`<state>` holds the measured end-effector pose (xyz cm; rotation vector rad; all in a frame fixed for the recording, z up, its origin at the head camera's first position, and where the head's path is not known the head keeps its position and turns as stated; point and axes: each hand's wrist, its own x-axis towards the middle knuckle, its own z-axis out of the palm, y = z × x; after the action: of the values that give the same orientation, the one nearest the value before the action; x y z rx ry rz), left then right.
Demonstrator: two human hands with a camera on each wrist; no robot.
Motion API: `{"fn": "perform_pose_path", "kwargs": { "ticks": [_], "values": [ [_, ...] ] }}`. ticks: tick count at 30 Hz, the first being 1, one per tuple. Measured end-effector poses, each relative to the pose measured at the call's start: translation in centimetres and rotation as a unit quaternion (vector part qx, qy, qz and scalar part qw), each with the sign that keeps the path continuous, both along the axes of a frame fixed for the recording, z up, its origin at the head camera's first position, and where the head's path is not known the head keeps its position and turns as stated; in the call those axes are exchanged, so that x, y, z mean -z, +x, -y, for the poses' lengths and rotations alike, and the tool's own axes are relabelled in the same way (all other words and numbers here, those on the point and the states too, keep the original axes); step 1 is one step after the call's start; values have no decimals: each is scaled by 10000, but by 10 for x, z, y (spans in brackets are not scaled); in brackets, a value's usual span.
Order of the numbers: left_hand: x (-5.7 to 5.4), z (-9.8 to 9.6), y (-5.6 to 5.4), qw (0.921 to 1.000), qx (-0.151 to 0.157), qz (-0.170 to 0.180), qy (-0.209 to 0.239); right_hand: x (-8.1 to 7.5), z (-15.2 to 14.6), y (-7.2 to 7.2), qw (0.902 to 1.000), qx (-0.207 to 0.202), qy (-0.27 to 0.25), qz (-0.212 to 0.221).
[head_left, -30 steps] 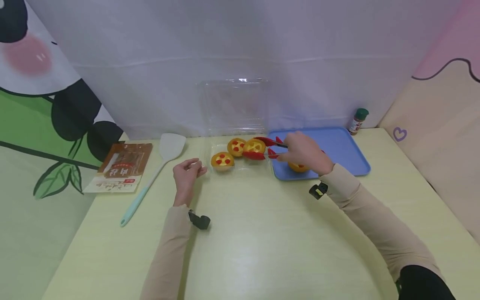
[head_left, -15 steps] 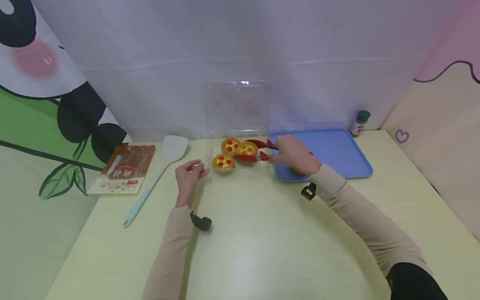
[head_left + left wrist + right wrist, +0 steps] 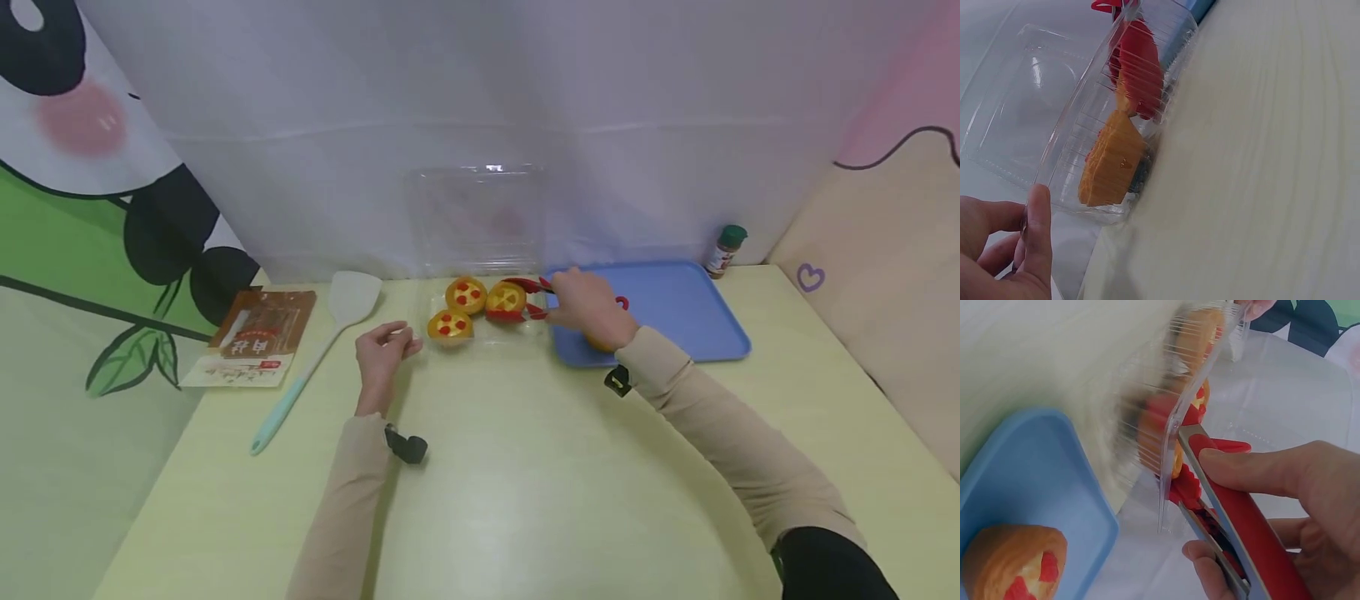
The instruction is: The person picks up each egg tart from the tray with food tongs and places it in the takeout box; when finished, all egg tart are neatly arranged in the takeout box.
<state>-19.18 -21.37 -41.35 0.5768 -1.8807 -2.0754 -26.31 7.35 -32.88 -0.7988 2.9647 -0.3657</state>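
My right hand [image 3: 588, 304] grips red-and-metal tongs [image 3: 1225, 506]. Their red tips straddle a small round tart [image 3: 507, 295] with a yellow top, inside a clear plastic clamshell box [image 3: 1063, 134]. Two more tarts sit to its left in the box: one at the back [image 3: 466, 294] and one at the front [image 3: 450, 325], both dotted red. At the box's left edge, my left hand [image 3: 384, 358] pinches the rim between thumb and fingers. Another tart [image 3: 1016, 565] lies on the blue tray [image 3: 667, 308], mostly hidden by my right hand in the head view.
The box's lid [image 3: 480, 217] stands raised against the white backdrop. A green-capped spice jar [image 3: 726, 250] is behind the tray's right corner. On the left lie a spatula [image 3: 318, 358] with a pale green handle and a brown food pouch [image 3: 255, 337].
The tongs went left with their tart, shifting the back tart left, then came slightly right. The left hand stays at the box's edge.
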Motion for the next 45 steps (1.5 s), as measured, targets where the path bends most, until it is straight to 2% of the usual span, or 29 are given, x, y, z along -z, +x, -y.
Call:
{"fn": "perform_pose_path", "kwargs": {
  "ticks": [8, 16, 20, 24, 30, 34, 37, 43, 45],
  "values": [
    [-1, 0, -2, 9999, -31, -99, -35, 1, 2, 6, 9967, -154, -23, -802],
    [-1, -1, -1, 9999, -58, -90, 22, 3, -1, 11, 9935, -66, 88, -1133],
    [-2, -3, -1, 9999, -37, -112, 17, 5, -6, 12, 9931, -14, 67, -1166],
    [-2, -5, -1, 10000, 25, -32, 3, 6, -15, 14, 9953, 148, -90, -957],
    [-2, -6, -4, 9999, 46, 77, -77, 1, -38, 19, 9967, 348, -728, -117],
    [-2, -5, -5, 9999, 84, 111, -84, 0, -58, 19, 9886, 536, -1354, 372],
    [-2, -3, -5, 9999, 78, 111, -44, 3, -72, 18, 9788, 634, -1853, 592],
    [-4, 3, -6, 10000, 20, 2, 22, 6, -98, 21, 9684, 801, -2272, 638],
    [-10, 3, -3, 10000, 23, 43, 50, 7, -107, 24, 9659, 874, -2355, 633]
  ]
}}
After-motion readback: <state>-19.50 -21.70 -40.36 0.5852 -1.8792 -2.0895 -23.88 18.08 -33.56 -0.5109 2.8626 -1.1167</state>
